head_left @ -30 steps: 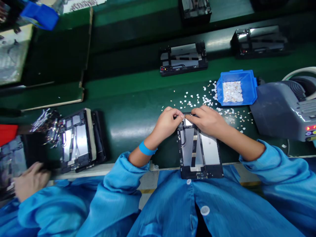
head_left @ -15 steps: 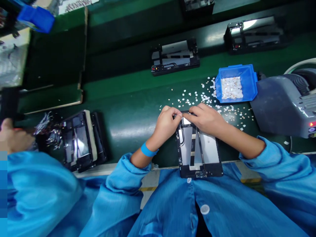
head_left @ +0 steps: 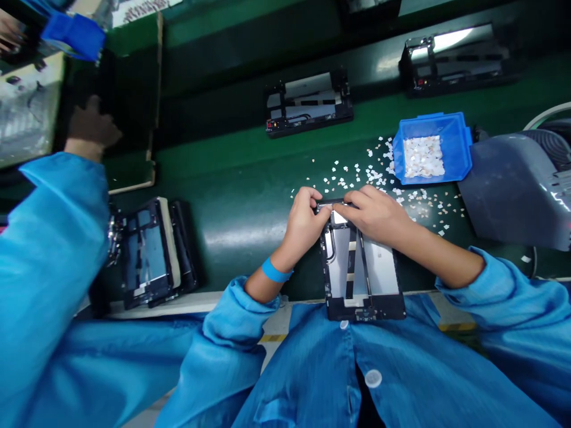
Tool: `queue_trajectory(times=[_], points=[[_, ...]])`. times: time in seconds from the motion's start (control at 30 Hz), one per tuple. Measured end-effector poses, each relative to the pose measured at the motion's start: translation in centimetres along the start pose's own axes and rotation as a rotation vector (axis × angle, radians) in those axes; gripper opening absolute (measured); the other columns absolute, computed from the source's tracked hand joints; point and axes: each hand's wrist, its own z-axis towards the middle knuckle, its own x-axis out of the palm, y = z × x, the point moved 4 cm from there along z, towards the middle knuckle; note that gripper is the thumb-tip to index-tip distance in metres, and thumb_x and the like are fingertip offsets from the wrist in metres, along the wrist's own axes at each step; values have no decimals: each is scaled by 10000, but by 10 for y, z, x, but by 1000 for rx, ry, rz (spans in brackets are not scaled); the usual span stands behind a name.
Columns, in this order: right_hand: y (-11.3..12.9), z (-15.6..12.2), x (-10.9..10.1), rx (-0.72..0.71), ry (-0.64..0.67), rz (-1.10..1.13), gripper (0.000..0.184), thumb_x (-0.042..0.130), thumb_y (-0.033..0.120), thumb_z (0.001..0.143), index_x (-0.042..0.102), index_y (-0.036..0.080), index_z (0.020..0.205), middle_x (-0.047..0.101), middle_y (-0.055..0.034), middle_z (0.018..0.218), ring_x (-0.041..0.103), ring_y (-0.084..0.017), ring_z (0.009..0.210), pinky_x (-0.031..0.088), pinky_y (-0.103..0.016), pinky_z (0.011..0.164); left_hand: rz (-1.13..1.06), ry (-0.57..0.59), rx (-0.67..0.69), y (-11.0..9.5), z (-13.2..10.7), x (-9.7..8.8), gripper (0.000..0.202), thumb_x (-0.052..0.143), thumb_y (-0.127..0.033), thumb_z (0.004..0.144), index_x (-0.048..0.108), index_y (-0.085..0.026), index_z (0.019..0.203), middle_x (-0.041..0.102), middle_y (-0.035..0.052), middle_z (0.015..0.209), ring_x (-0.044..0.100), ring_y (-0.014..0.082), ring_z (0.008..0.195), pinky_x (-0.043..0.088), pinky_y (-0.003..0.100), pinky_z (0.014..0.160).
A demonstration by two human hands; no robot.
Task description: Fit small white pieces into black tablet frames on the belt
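An opened tablet (head_left: 379,264), its inner boards, dark strips and silvery plates exposed, lies in front of me with its lower end over the table's front edge, close to my smock. My left hand (head_left: 306,220) grips its top left corner, thumb on the inner face and fingers curled at the rim. From the right, my right hand (head_left: 372,213) presses bent fingers along the same top end, the fingertips close to the left thumb. Whether a small piece lies under the fingertips cannot be made out. Small white bits (head_left: 375,176) are scattered on the green surface just beyond both hands.
A blue bin (head_left: 457,148) of white bits stands right, beside a grey machine (head_left: 513,190). Opened tablets (head_left: 307,104) sit farther back; others are stacked (head_left: 147,249) on the left. A co-worker's hand (head_left: 91,128) and blue sleeve (head_left: 53,232) reach in from the left.
My left fingertips have shifted from a pinch near the right hand to the tablet's corner, thumb on its inner face. The co-worker's arm has reached farther up the table. My view has shifted slightly.
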Motion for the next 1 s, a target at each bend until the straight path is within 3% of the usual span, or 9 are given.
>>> queue_trajectory(times=[0.2,0.47,0.57,0.77,0.83,0.9,0.93,1.0], points=[[-1,0,1,32,8,39,354,467,157,1059,756,220,1253,691,-103,1048,460,-235,887,335,-367,730,-235,103,-129,9,10,2,185,665,-123,838,545,-213,946,447,-51,771,447,120,689,364,276,643],[1,-1,0,45,-7,39,359,443,165,1069,761,208,1228,692,-110,1057,458,-235,887,331,-371,717,-210,211,-202,7,23,4,214,672,-65,774,567,-207,894,443,-58,726,427,112,633,315,275,585],[0,-1,2,31,-15,12,358,438,177,1079,759,209,1235,696,-104,1068,463,-231,884,339,-369,734,-162,257,-173,7,21,1,246,710,-93,775,597,-202,965,483,-48,774,453,113,664,332,266,598],[-8,0,3,40,-64,85,357,434,205,1077,768,218,1204,720,-89,1093,525,-232,902,396,-358,784,-37,175,-52,4,9,-5,397,754,-174,808,611,-194,1178,548,-1,934,514,143,814,438,277,753],[-13,-17,-12,158,-171,179,361,437,209,1066,764,191,1220,728,-110,1144,581,-251,989,447,-377,867,-1,114,3,2,-3,-11,472,743,-178,823,600,-198,1272,578,37,1047,539,162,895,472,309,845],[-16,-52,-30,371,-268,274,353,477,247,1054,746,176,1270,726,-131,1182,623,-272,1069,483,-401,925,0,44,-8,6,-25,-20,531,707,-232,878,563,-195,1388,578,73,1146,558,175,942,490,342,911],[-15,-73,-37,491,-282,319,355,502,278,1049,736,177,1296,726,-134,1181,643,-276,1074,500,-406,926,-11,33,-40,10,-40,-23,548,673,-274,915,537,-190,1440,573,85,1170,567,178,942,499,355,923],[-2,-114,-44,668,-175,403,371,535,352,1046,725,192,1321,736,-119,1109,678,-270,990,536,-399,859,-25,103,-103,19,-75,-22,577,609,-349,969,498,-185,1511,571,97,1178,588,188,931,522,380,921]])
